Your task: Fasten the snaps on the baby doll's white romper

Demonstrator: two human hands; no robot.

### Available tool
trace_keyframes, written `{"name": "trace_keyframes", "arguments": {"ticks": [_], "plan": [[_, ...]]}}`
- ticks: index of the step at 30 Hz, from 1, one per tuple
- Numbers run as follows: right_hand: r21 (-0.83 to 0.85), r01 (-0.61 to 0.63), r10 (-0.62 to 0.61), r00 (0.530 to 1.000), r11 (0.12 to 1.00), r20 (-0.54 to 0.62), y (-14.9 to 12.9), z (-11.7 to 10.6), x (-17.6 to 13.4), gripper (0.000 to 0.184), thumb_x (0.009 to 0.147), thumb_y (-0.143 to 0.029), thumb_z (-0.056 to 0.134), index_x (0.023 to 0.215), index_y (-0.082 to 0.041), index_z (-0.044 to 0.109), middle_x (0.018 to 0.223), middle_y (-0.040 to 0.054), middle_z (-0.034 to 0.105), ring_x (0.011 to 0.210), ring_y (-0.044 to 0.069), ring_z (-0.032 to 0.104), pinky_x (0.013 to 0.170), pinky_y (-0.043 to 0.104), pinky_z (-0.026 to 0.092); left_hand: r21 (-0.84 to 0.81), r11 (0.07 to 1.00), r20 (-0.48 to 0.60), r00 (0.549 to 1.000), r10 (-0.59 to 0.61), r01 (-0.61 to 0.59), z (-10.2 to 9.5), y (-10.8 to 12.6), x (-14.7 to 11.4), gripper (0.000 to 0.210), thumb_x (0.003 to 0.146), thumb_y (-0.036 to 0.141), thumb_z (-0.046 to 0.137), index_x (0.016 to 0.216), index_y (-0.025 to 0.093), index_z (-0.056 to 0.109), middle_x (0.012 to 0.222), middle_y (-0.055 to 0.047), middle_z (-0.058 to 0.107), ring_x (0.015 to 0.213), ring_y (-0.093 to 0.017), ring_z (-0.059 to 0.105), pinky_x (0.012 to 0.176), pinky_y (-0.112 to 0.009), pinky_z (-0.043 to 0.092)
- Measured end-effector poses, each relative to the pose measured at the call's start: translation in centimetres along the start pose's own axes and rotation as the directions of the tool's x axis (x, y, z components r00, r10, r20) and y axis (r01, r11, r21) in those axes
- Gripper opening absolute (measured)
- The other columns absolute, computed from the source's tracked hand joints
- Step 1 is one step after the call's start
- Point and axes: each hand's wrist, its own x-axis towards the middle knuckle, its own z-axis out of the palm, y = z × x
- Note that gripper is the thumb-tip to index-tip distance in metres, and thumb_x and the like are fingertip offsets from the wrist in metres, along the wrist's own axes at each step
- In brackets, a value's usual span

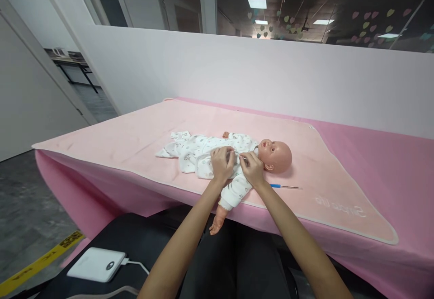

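Note:
A bald baby doll lies on its back on a pale pink mat, head to the right. It wears a white printed romper; one doll arm hangs over the table's near edge. Both of my hands are at the romper's chest. My left hand has its fingers pinched together on the cloth. Just to the right, near the doll's neck, my right hand pinches the romper too. What lies between the fingertips is too small to make out. Beside my right wrist lies a thin blue-handled tool with a slim shaft.
A pink cloth covers the table under the mat. Behind it stands a white wall with dark glass above. On a black seat at lower left lies a white power bank with a cable.

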Motion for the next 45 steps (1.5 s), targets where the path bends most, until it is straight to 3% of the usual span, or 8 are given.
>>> {"name": "trace_keyframes", "arguments": {"ticks": [5,20,45], "plan": [[-0.043,-0.017,0.016,1.000,0.999,-0.008,0.20,0.14,-0.08,0.025,0.092,-0.028,0.039,0.081,-0.017,0.060,0.073,0.0033,0.061,0.067,0.012,0.057,0.061,0.022,0.041,0.048,0.996,0.035,0.997,0.070,-0.072,-0.05,0.27,-0.08,0.012,0.076,0.023,0.052,0.086,0.021,0.057,0.087,-0.003,0.065,0.084,-0.022,0.054,0.083,-0.037,0.033],[-0.059,-0.019,0.018,0.999,0.998,-0.027,0.33,0.38,-0.07,0.027,0.094,-0.029,0.033,0.082,-0.018,0.055,0.072,0.0032,0.060,0.063,0.012,0.053,0.055,0.021,0.036,0.138,0.989,-0.081,0.995,0.058,-0.047,0.34,0.38,0.04,0.006,0.078,0.022,0.052,0.080,0.021,0.058,0.080,-0.002,0.065,0.080,-0.021,0.054,0.081,-0.037,0.031],[-0.027,-0.024,0.023,0.999,0.999,-0.037,0.24,0.11,-0.09,0.027,0.094,-0.029,0.034,0.079,-0.018,0.054,0.071,0.0037,0.060,0.063,0.013,0.054,0.056,0.023,0.037,0.148,0.989,-0.112,0.994,0.009,0.008,0.70,0.18,-0.09,0.019,0.076,0.026,0.053,0.094,0.019,0.057,0.081,-0.005,0.061,0.084,-0.023,0.052,0.085,-0.038,0.031]]}}
